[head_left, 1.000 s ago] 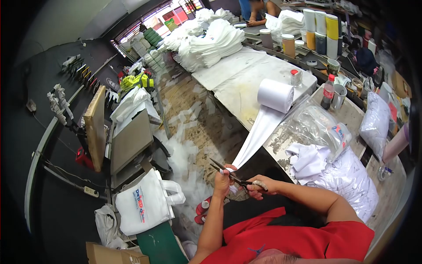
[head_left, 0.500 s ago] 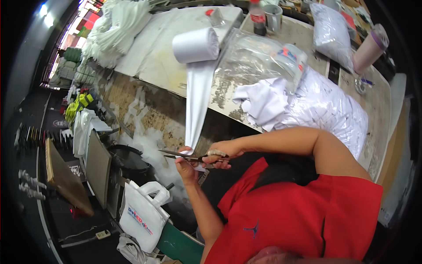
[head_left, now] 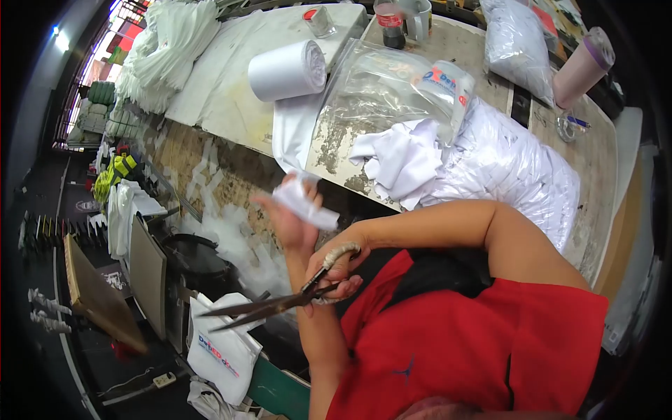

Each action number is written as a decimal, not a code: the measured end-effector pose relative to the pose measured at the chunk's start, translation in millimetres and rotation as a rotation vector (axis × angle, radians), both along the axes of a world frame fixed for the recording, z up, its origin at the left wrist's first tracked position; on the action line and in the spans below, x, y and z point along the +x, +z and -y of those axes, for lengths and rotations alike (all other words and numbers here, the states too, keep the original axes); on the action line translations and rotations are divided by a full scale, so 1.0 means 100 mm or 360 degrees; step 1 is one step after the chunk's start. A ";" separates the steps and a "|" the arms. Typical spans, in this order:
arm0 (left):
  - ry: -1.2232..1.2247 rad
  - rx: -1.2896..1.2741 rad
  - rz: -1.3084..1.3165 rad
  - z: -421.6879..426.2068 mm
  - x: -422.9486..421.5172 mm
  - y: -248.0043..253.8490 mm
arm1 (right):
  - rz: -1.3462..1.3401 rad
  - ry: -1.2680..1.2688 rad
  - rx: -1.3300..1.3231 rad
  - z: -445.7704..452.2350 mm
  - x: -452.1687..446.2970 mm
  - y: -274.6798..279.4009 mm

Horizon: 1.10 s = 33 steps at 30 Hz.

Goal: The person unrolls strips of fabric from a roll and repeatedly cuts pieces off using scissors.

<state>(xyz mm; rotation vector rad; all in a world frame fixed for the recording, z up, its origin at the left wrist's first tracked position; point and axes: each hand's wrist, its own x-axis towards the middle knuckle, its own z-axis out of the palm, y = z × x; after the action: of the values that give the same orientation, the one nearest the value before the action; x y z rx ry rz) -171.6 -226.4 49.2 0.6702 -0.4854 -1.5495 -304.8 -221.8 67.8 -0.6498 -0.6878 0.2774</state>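
A white fabric roll lies on its side on the table, and its loose strip hangs over the edge. My left hand is raised just below the strip's end, palm up and fingers spread, with a small white fabric piece lying across it. My right hand is closed round the wrapped handles of large dark scissors, close to my left forearm. The scissor blades point left and stand slightly apart.
Crumpled white cloth, a clear plastic bag and a large white bundle lie on the worn table. A cola bottle stands at its far side. Printed white bags lie at lower left, near a black bin.
The scissors have moved off the strip and down toward me, blades now pointing lower left. My left hand has opened and risen, holding a small piece that looks separate from the strip. The view has turned right.
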 end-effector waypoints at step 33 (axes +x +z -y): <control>0.0484 0.0389 0.1112 -2.38 1.61 -0.48 | -0.1156 -0.1629 0.0165 0.59 0.10 -0.19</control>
<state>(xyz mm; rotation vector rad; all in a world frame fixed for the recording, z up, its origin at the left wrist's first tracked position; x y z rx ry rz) -10.4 11.6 1.2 1.4222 -0.6750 -1.0656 -294.9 -281.1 48.9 -0.6658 0.3621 -0.4632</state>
